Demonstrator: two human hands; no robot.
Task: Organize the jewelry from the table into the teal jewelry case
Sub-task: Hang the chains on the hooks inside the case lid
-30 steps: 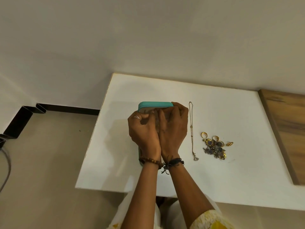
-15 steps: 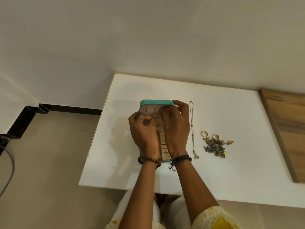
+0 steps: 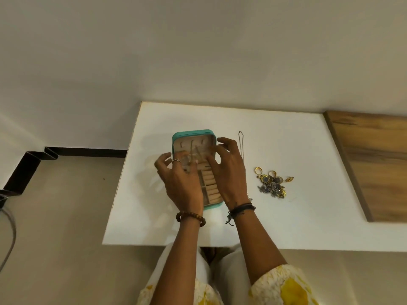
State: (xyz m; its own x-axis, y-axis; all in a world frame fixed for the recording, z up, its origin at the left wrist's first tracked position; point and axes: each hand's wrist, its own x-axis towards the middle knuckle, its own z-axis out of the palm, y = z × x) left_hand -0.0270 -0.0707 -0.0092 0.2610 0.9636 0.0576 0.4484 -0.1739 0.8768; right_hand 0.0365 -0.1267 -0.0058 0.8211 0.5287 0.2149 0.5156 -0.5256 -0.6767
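Observation:
The teal jewelry case lies open on the white table, its lid raised at the far end, showing beige hooks and ring rolls inside. My left hand hovers over the case's left side with fingers spread. My right hand hovers over its right side, fingers apart, holding nothing. A thin chain necklace lies just right of the case, partly hidden by my right hand. Further right sits a heap of gold rings and blue-stone earrings.
A wooden board lies along the table's right side. The table's left edge drops to a beige floor, with a dark skirting line and a grey cable at the far left.
The case's lid has gone from nearly shut to fully raised, exposing the interior. Both hands have let go of the lid and spread apart over the case.

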